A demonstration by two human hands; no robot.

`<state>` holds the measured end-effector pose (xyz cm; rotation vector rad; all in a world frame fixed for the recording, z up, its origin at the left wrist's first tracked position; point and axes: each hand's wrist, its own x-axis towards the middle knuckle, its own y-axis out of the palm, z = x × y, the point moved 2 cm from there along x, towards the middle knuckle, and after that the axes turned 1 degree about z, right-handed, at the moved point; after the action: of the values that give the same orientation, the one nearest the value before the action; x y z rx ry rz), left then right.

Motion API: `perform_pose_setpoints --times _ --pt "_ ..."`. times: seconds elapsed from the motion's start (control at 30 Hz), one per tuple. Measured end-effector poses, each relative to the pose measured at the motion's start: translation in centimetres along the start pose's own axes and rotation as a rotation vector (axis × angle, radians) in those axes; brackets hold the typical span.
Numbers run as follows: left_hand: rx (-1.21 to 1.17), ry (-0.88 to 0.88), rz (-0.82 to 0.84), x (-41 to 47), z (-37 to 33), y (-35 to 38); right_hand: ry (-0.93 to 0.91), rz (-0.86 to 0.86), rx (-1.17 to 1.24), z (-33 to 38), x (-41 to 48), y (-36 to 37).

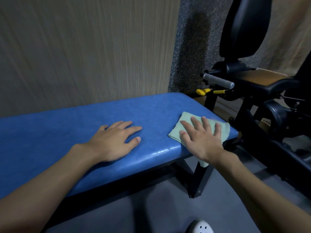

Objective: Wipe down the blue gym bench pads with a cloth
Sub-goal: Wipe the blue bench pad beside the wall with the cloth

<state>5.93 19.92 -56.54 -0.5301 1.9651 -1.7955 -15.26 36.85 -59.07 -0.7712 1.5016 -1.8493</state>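
Observation:
A long blue bench pad point(70, 132) runs across the head view from the left edge to the right of centre. A pale green folded cloth point(185, 118) lies flat on its right end, with one corner hanging over the near edge. My right hand point(200, 140) presses flat on the cloth, fingers spread. My left hand point(114, 142) rests palm down on the bare pad to the left of the cloth, fingers apart and holding nothing.
A black exercise machine point(262, 101) with a black back pad point(244, 26), a grey handle point(218, 80) and yellow levers point(202, 91) stands close to the bench's right end. A wood-grain wall point(84, 47) is behind. The bench's black leg point(198, 180) stands on the grey floor. A white shoe point(200, 227) shows below.

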Motion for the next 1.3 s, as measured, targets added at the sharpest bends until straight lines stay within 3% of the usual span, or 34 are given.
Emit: perform_pose_setpoints --times 0.4,1.03,1.3 --pt "0.009 -0.187 -0.048 -9.6 10.0 0.2 -0.341 0.093 -0.200 13.8 -3.6 1.8" --pt "0.076 -0.567 -0.040 -27.6 27.6 0.2 -0.943 0.166 -0.202 38.0 -9.5 5.4" --pt "0.035 -0.746 -0.104 -36.0 33.9 0.4 -1.116 0.205 -0.183 50.1 -12.0 7.4"
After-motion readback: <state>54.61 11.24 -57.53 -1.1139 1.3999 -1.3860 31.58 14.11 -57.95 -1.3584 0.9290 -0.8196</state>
